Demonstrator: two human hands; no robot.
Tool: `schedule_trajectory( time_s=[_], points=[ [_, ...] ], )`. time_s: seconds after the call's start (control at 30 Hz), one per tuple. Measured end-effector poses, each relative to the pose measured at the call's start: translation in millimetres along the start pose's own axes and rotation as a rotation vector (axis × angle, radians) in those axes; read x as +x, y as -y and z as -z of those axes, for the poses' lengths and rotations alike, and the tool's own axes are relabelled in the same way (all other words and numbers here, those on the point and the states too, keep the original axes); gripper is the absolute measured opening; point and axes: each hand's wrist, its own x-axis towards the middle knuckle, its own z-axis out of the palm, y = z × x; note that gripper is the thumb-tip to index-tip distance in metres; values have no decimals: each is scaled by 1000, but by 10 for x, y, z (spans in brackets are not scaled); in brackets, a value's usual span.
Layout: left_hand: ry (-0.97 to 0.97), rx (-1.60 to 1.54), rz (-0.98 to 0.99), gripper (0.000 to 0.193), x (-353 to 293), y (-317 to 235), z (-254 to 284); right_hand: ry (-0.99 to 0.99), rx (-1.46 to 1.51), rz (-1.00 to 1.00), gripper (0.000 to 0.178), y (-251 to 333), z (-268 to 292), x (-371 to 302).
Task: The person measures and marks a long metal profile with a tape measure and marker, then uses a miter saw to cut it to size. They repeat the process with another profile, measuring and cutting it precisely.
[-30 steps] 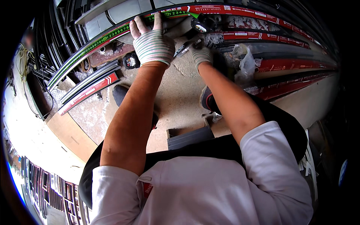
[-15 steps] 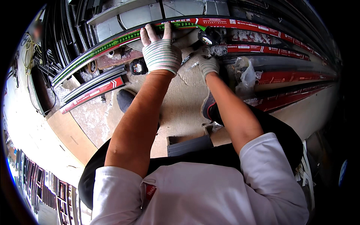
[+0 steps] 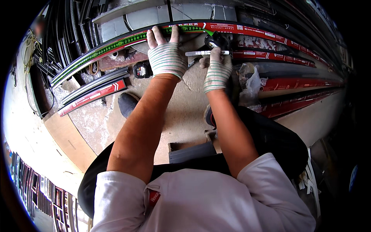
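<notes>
In a striped knit glove, my left hand [image 3: 166, 58] lies on a long strip with a red label [image 3: 262, 33], its fingers spread. Under those fingertips a green tape measure blade [image 3: 112, 50] runs along the strip. Its black case [image 3: 217, 40] rests toward the right end of the blade, just beyond my right hand [image 3: 218, 73]. That gloved hand is closed on a slim white marker pen [image 3: 196, 53], which points left toward my left hand. Part of its grip is hidden by the fingers.
A second black tape measure [image 3: 142, 70] sits left of my left wrist. More red-labelled strips [image 3: 297, 80] lie to the right beside crumpled clear plastic [image 3: 253, 83]. Short cut pieces [image 3: 94, 96] are on the floor at left. Dark profiles [image 3: 69, 31] are stacked at far left.
My right hand has risen from the floor beside my foot toward the strip, now with the marker pen in it. My left hand keeps its place on the tape blade.
</notes>
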Motion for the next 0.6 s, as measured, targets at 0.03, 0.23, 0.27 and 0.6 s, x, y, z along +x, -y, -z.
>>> schedule_trajectory(
  time_s=[0.03, 0.23, 0.27, 0.6],
  points=[
    [7, -1, 4, 75, 6, 3, 4, 23, 5, 41, 22, 71, -80, 14],
    [15, -32, 32, 80, 2, -13, 26, 153, -147, 148, 23, 251, -311, 227],
    [33, -37, 35, 81, -1, -23, 53, 195, -171, 153, 23, 259, -328, 248],
    [24, -110, 24, 80, -10, 1, 77, 393, -251, 79, 18, 190, -379, 268]
  ],
)
